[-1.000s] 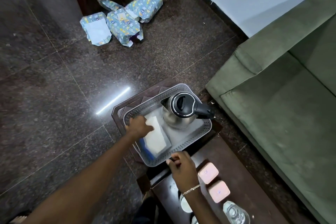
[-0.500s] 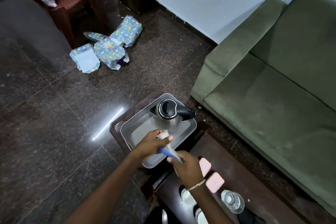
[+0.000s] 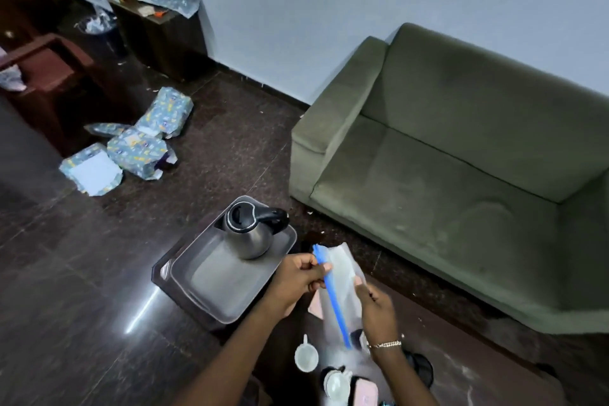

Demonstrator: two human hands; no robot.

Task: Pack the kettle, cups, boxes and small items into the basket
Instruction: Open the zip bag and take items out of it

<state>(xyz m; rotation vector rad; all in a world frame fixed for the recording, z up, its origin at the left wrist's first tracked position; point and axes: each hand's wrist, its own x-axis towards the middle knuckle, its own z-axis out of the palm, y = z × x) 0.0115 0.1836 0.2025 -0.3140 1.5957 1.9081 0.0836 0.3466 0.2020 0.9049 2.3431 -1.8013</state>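
Observation:
A steel kettle (image 3: 247, 230) with a black lid and handle stands in the far end of the grey basket (image 3: 217, 283). Both hands hold a clear plastic bag with a blue zip strip (image 3: 342, 287) up over the dark table, to the right of the basket. My left hand (image 3: 298, 277) pinches the strip near its top. My right hand (image 3: 375, 303) grips the bag's right edge lower down. Two white cups (image 3: 306, 356) (image 3: 336, 384) sit on the table below the bag. One pink box (image 3: 316, 305) shows behind the bag, and another (image 3: 365, 397) lies at the bottom edge.
A green sofa (image 3: 461, 194) fills the right side close to the table (image 3: 461, 372). Wrapped blue parcels (image 3: 131, 148) lie on the dark tiled floor at left. A wooden chair (image 3: 43, 82) and a dark side cabinet (image 3: 164, 39) stand at the back.
My left hand has lifted the bag out of the basket and my right hand has taken hold of it. The view has tilted up toward the wall and sofa.

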